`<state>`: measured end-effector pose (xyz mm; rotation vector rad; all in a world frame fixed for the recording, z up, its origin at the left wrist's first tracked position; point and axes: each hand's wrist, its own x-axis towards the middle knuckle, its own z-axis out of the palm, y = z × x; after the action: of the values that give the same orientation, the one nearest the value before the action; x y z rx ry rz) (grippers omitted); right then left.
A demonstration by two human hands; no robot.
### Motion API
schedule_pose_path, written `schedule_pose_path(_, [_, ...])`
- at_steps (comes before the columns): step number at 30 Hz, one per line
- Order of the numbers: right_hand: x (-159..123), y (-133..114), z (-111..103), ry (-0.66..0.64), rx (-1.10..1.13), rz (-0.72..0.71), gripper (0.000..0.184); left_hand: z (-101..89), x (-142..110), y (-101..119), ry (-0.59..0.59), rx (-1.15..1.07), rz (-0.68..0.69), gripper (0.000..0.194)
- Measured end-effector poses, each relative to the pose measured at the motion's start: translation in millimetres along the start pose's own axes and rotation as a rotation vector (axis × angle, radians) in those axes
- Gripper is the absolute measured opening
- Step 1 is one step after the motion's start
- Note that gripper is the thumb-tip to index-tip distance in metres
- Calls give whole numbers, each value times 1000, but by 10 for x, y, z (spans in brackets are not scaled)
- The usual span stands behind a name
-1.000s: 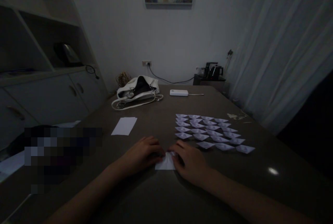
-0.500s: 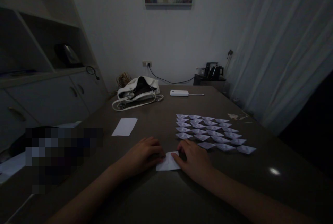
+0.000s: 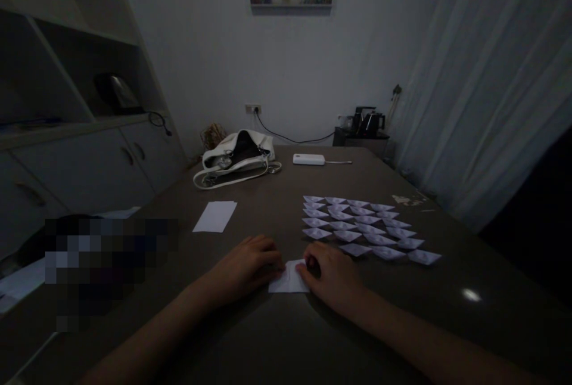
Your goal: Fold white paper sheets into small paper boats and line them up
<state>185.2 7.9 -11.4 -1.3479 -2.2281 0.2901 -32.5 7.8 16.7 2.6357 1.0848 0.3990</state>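
A small folded piece of white paper (image 3: 289,279) lies on the dark table (image 3: 268,337) between my hands. My left hand (image 3: 252,263) is closed on its left side, thumb and fingertips at the upper left edge. At the upper right corner, my right hand (image 3: 333,272) pinches the paper, its thumb lying on top and its fingers curled behind. Just beyond my right hand, several folded paper boats (image 3: 344,225) stand in rows. A short stack of white paper sheets (image 3: 215,216) rests past my left hand.
A white handbag (image 3: 239,158) sits at the table's far left, with a white power bank (image 3: 308,160) and its short cable to the right. Dark items, blurred out, lie at the left edge. Beyond the table stands a black kettle (image 3: 372,123).
My right thumb and fingers have shifted from the paper's top middle to its right corner, uncovering more of the sheet. My left hand has stayed nearly still.
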Motion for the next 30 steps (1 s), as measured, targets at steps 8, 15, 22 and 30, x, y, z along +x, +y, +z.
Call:
schedule_pose_path(8, [9,-44,-48,-31,16,-26,11,-14,0,31,-20,4,12,12])
schedule_pose_path(15, [6,-50,-27,-18,20,-13,14,0,1,71,-25,-1,34,9])
schedule_pose_path(22, [17,-41,-6,-37,89,13,7,10,4,70,-23,-14,47,12])
schedule_pose_path(30, [20,-33,-24,-46,140,-164,8,10,13,62,-39,9,40,13])
